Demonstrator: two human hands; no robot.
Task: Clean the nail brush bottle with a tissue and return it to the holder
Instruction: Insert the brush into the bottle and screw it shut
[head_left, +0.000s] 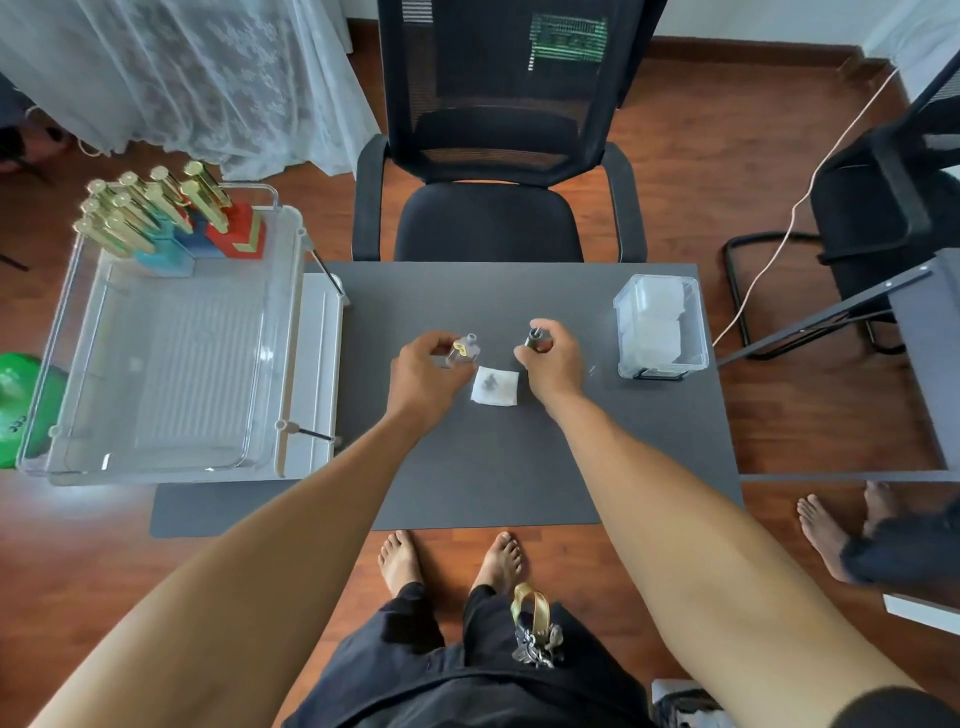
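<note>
Both forearms reach out over the table (519, 467). Far left of the hands, the clear holder (171, 364) carries other bottles. Between the hands lies the stained tissue (494, 385). Left hand (423, 371) pinches the tilted, uncapped bottle (462, 352); right hand (550, 364) grips the brush cap (535, 336). Tilted further, the bottle could spill.

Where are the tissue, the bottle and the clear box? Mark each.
tissue (494, 385), head view, on its stained middle.
bottle (464, 349), head view, on its body in the left hand.
clear box (661, 325), head view, on its lid.
</note>
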